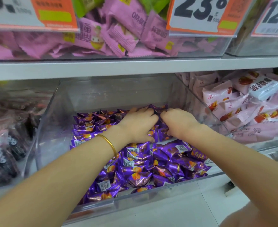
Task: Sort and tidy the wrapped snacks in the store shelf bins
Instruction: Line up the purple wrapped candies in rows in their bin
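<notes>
A clear plastic bin on the lower shelf holds several purple foil-wrapped snacks with orange pictures. Those at the back left stand in neat rows; those at the front lie in a loose heap. Both my hands reach deep into the bin. My left hand, with a gold bangle on its wrist, grips a clump of purple packs at the back. My right hand grips the same clump from the right side. The fingertips of both hands are hidden among the wrappers.
The bin to the left holds dark wrapped snacks. Pale pink packs with red fruit fill the bin on the right. On the shelf above sits a bin of pink snack packs behind price signs. A grey shelf edge runs overhead.
</notes>
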`<action>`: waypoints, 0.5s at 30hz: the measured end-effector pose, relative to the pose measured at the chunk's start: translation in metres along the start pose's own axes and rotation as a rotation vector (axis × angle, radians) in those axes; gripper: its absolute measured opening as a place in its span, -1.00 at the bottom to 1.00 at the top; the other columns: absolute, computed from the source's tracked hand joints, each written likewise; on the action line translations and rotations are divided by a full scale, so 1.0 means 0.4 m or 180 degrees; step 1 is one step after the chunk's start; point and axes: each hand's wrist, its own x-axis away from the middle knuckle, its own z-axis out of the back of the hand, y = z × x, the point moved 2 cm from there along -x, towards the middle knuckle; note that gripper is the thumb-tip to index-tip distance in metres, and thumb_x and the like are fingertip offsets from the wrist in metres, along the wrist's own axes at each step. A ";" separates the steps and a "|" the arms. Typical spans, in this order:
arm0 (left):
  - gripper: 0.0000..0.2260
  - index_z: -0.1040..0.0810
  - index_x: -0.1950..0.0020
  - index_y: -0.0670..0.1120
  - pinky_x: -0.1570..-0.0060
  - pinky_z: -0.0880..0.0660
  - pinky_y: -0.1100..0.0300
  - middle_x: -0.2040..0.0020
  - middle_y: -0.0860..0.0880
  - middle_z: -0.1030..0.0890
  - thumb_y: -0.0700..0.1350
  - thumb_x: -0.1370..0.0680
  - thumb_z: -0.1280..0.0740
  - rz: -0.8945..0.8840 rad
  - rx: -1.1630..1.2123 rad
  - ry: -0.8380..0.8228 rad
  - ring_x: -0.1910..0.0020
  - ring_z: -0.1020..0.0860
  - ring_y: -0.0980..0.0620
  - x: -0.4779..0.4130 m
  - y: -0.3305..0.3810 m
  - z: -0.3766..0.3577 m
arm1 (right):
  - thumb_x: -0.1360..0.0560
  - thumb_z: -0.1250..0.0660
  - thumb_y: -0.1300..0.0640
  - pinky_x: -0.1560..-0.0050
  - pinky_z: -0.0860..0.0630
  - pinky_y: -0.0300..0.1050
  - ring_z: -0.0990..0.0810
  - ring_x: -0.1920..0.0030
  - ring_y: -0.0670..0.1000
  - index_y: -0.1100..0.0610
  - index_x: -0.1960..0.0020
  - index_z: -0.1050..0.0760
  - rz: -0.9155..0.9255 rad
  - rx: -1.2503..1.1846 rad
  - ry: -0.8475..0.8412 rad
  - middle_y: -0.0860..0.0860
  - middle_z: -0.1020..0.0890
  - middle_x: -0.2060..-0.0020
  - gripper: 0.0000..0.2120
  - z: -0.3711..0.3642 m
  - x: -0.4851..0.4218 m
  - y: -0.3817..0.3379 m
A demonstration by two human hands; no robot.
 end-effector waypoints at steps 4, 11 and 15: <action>-0.49 -0.40 -0.21 -0.07 -0.15 -0.32 0.03 -0.19 -0.07 -0.44 0.24 -0.44 -0.31 0.0050 0.0215 -0.0079 -0.23 -0.39 -0.09 0.023 -0.020 0.019 | -0.48 -0.30 0.19 0.00 -0.47 0.01 -0.48 -0.14 0.16 0.14 -0.10 -0.42 0.0178 -0.0160 0.0410 0.11 -0.50 -0.07 -0.80 0.052 0.045 -0.012; -0.83 -0.54 -0.07 -0.01 -0.04 -0.41 0.13 -0.01 0.02 -0.50 -0.03 -0.51 -0.32 0.0466 0.0607 -0.0216 -0.07 -0.48 0.00 0.187 -0.116 0.176 | -0.42 -0.36 0.25 0.12 -0.45 -0.31 -0.48 0.25 -0.13 0.09 0.08 -0.60 0.1094 -0.1731 0.0192 -0.07 -0.57 0.25 -0.88 0.118 0.124 -0.140; -0.88 -0.57 -0.03 0.00 -0.08 -0.36 0.20 0.05 0.07 -0.41 -0.08 -0.51 -0.34 0.0530 0.0750 -0.0686 -0.03 -0.46 0.07 0.322 -0.121 0.185 | -0.42 -0.43 0.16 0.21 -0.40 -0.35 -0.49 0.24 -0.13 0.11 -0.01 -0.59 0.1522 -0.1890 -0.0260 -0.04 -0.59 0.21 -0.83 0.096 0.109 -0.240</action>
